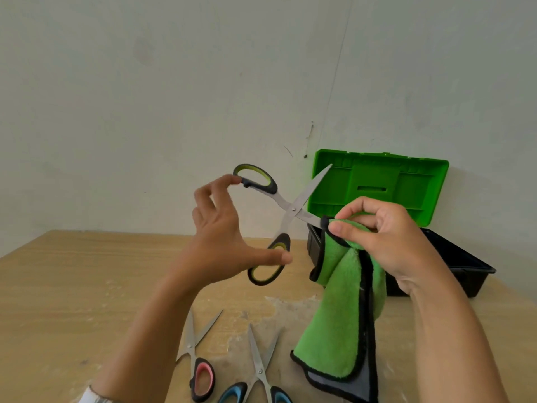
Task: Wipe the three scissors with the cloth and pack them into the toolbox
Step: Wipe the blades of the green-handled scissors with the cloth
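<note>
Left hand (220, 237) fingers are spread wide, forefinger and thumb set on the two loops of the green-handled scissors (293, 209), which are held open in the air. One blade tip is pinched inside the cloth (345, 324) by the right hand (389, 237). Pink-handled scissors (200, 370) and blue-handled scissors (261, 373) are seen lying on the table (72, 286). The toolbox (377, 184) is seen open behind.

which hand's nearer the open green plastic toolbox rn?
Right. The right hand, pinching the green microfibre cloth on a blade, sits directly in front of the open green-lidded black plastic toolbox; the left hand holds the green-handled steel scissors off to its left.
</note>
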Motion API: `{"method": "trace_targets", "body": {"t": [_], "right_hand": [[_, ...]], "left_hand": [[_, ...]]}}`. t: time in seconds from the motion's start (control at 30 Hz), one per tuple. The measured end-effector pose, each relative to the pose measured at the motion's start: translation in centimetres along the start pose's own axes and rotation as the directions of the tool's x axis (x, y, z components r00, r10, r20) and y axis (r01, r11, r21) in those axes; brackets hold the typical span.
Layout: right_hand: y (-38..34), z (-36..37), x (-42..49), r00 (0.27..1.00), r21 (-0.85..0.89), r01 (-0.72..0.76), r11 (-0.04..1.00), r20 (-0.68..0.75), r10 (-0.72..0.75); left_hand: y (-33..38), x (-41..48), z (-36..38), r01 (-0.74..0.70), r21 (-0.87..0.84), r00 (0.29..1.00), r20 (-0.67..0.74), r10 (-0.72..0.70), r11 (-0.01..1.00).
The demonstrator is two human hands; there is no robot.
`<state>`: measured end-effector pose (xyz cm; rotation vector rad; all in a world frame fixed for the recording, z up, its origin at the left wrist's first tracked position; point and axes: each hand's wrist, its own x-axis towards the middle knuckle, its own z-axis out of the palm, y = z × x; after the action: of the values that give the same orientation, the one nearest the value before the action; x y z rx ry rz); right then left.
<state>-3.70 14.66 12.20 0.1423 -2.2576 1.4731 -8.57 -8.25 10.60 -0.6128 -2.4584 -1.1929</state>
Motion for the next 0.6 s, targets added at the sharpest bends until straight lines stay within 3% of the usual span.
{"method": "trace_targets", "body": {"t": [0.2,0.37,0.47,0.6], "right_hand": [[0.1,-0.1,0.1,0.999,0.008,-0.004,1.0,0.046,0.004],[0.7,-0.2,0.4,1.0,0.0,0.001,1.0,-0.018,-0.001],[1.2,-0.3,0.7,0.994,0.033,0.022,0.999,-0.105,-0.019],[1.4,0.1,1.1,0.977,0.138,0.078,0.987,-0.205,-0.049]], "left_hand": [[-0.4,-0.1,1.0,-0.121,0.308,0.983,0.168,0.071,0.944],[-1.2,0.1,1.2,-0.11,0.419,0.992,0.105,0.073,0.901],[-1.7,0.2,0.7,-0.11,0.402,0.994,0.037,0.105,0.909],[-2.3,0.5,0.6,-0.185,0.282,0.983,0.053,0.177,0.941]]}}
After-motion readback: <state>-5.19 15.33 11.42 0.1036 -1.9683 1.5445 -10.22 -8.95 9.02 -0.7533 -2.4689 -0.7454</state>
